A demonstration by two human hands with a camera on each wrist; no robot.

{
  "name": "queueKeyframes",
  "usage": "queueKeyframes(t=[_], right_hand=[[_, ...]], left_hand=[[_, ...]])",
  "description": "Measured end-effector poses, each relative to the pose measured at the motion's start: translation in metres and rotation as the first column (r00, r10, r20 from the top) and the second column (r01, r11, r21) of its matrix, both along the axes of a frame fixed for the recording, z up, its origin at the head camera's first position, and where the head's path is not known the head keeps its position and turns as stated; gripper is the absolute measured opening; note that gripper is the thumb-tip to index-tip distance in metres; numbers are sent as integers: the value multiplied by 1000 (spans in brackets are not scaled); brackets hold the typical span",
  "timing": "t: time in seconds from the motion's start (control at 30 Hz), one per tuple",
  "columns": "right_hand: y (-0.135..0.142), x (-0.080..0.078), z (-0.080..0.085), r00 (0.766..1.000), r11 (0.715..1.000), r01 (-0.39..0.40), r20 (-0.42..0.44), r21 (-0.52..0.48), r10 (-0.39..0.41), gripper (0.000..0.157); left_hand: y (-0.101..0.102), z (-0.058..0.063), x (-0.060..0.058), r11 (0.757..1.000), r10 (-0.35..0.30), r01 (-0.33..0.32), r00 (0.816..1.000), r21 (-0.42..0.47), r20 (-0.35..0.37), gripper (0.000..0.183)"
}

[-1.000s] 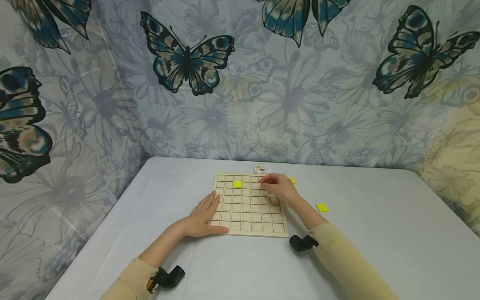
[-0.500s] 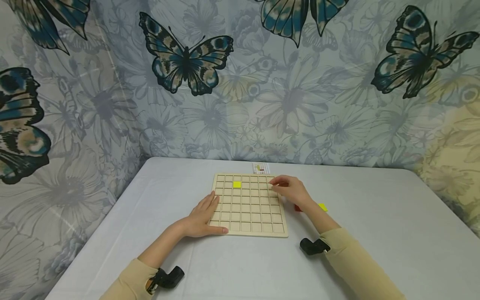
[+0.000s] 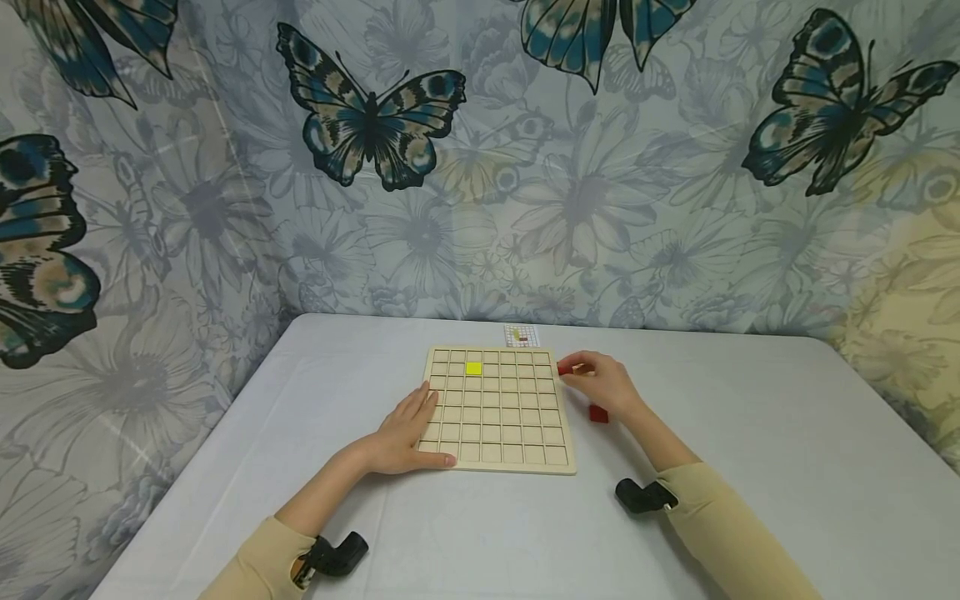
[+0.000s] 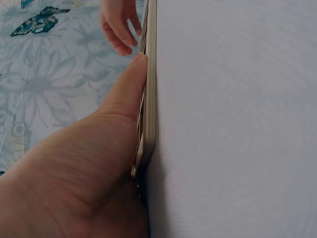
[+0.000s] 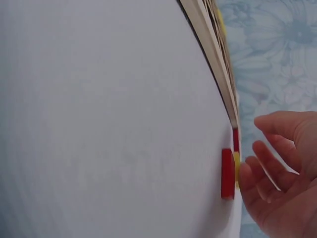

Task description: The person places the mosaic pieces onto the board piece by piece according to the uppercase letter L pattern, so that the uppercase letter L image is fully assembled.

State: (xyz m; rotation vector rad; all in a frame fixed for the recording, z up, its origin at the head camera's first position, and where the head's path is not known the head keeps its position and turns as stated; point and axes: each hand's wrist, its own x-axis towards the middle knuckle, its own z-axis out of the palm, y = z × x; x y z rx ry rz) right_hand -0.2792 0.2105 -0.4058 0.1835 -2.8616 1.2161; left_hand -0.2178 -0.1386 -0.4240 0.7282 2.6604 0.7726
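A wooden grid board (image 3: 498, 408) lies flat on the table, with a yellow square tile (image 3: 474, 368) in one cell of its second row. My left hand (image 3: 405, 435) rests at the board's left side, fingers straight, thumb along the near edge. Just off the board's right edge hovers my right hand (image 3: 603, 385), fingers bent loosely and nothing between them. By its fingertips shows a red tile (image 3: 565, 369), partly covered by the hand. Another red tile (image 3: 598, 414) lies below the hand. In the right wrist view a yellow tile (image 5: 237, 166) shows behind the nearer red tile (image 5: 227, 173).
Behind the board lies a small printed card (image 3: 522, 336) with a grid pattern. White cloth covers the table (image 3: 750, 417). A butterfly-patterned curtain (image 3: 480, 208) hangs along the table's back.
My right hand has moved right, from over the board to beside it. Red tiles have come into view, while loose yellow tiles are now behind my right hand and arm. The left hand stays still.
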Motion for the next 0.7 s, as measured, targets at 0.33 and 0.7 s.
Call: queueKeyframes(t=[0.33,0.7], right_hand=[[13,-5,-1,999,995,34,25,94,-36,29],[18,-6,-3,998,993,43,43,111,-48,30]], left_hand=[[-1,-2,0,1000,-5,5,1000,2,-5,109],[-1,-1,-1,1000,-10,10,1000,-4,-8,109]])
